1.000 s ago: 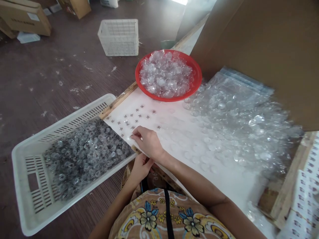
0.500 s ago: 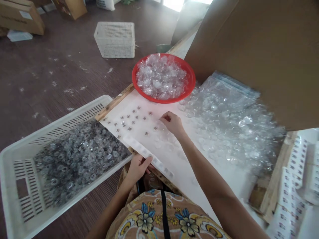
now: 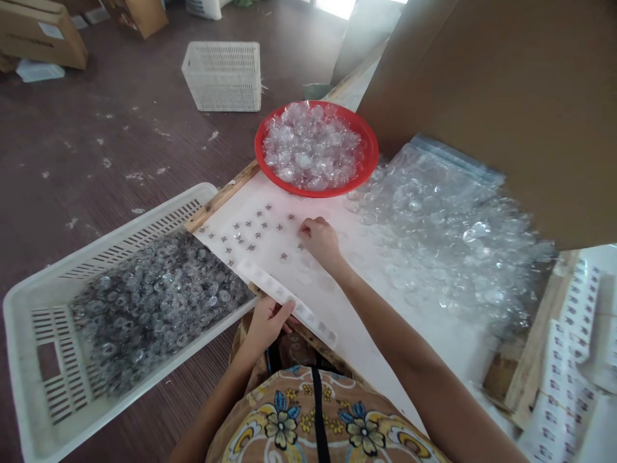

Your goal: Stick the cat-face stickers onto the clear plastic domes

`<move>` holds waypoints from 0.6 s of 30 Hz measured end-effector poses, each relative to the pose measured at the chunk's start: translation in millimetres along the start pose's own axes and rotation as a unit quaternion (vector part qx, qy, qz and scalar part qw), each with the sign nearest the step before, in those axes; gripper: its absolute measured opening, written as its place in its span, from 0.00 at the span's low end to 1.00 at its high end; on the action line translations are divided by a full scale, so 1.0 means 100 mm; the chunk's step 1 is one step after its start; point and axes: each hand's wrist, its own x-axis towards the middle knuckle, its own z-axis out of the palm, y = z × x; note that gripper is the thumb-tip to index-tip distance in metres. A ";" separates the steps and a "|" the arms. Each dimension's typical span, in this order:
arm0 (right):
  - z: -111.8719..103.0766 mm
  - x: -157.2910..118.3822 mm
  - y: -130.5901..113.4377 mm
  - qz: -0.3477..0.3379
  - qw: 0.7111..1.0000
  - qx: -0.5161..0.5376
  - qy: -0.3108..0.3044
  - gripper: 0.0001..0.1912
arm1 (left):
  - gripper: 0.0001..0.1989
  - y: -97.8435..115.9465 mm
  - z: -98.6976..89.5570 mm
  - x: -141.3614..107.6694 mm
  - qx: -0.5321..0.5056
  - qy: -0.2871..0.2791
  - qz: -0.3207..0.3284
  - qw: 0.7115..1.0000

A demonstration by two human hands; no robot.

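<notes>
At the table's front edge my left hand [image 3: 270, 320] is closed, thumb and fingers pinching a pale sticker strip [image 3: 312, 315] with faint grey marks in a row. My right hand [image 3: 321, 242] is low over the white tabletop [image 3: 385, 350], fingers bunched together and pointing down; whatever the fingertips hold is hidden. Around it lie clear plastic discs [image 3: 304, 276], hard to make out against the white. Several small dark printed stickers [image 3: 251, 247] are spread to the left of my right hand, apparently on such discs.
A red basin [image 3: 371, 157] heaped with clear plastic pieces stands at the back. More clear discs [image 3: 434, 231] and plastic bags spread on the right, against a large cardboard sheet [image 3: 511, 116]. A white crate [image 3: 36, 411] of discs adjoins the left edge. Printed sticker strips [image 3: 554, 392] hang at right.
My right hand has moved slightly left, its fingertips turning down to the tabletop. My left hand stays on the sticker strip.
</notes>
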 end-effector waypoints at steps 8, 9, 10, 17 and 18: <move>0.10 0.15 -0.17 -0.010 0.998 0.060 -0.005 0.17 | 0.24 0.02 -0.08 -0.02 -0.031 -0.020 0.007 0.999; 0.06 0.12 -0.19 -0.013 0.997 0.076 0.001 0.17 | 0.24 0.03 -0.10 -0.03 -0.041 -0.019 0.013 0.999; 0.00 0.08 -0.21 -0.020 0.995 0.097 0.009 0.16 | 0.24 0.03 -0.12 -0.04 -0.055 -0.016 0.023 0.998; -0.66 -0.51 -0.18 -0.078 0.935 0.326 -0.118 0.10 | 0.11 0.30 -0.23 -0.22 0.072 0.057 0.282 0.955; -0.74 -0.57 -0.15 -0.072 0.930 0.342 -0.112 0.10 | 0.10 0.37 -0.23 -0.25 0.113 0.084 0.311 0.940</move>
